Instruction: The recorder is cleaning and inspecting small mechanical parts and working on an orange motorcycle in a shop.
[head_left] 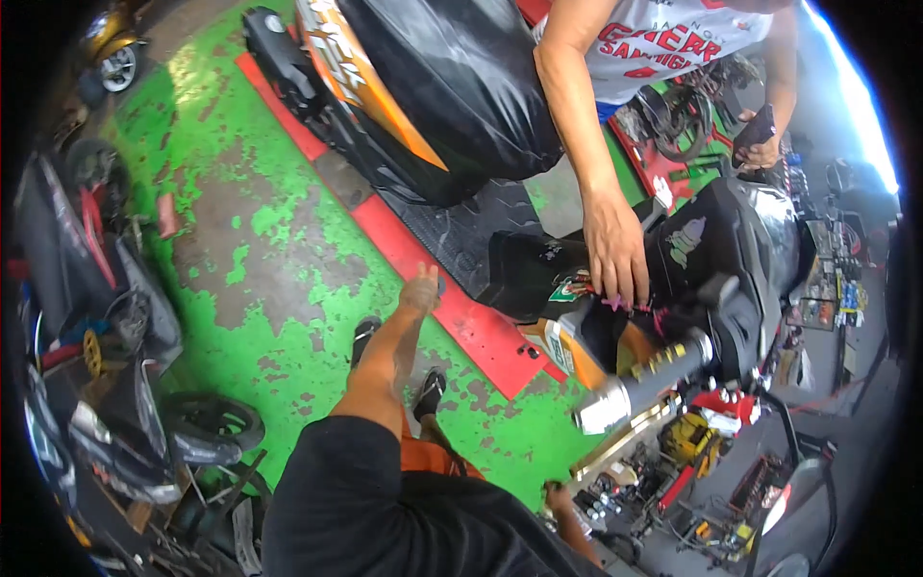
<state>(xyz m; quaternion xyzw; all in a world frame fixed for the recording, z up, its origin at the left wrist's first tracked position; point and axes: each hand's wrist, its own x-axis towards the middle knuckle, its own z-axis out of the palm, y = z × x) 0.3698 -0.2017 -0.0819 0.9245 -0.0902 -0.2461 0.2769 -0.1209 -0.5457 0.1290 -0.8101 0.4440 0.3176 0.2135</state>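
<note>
My left hand [420, 292] is held out over the red edge of a lift platform [481, 341], beside the scooter's black footboard [452, 231]. Its fingers look closed, and a small round grey thing [440, 287] shows at their side, though I cannot make out what it is. Low on my right, my right hand [557, 496] is curled next to tools and parts; what it holds, if anything, is hidden. The orange and black scooter [385, 87] stands on the platform. Another person's hand [615, 245] reaches to a green-and-white tag [567, 290] behind the handlebar grip [663, 375].
That person's other hand holds a dark phone [755, 137]. Parked scooters and loose body parts [115, 385] crowd the left, with a wheel [212, 423] on the worn green floor [250, 288]. Tools and a yellow case [687, 438] lie at the lower right.
</note>
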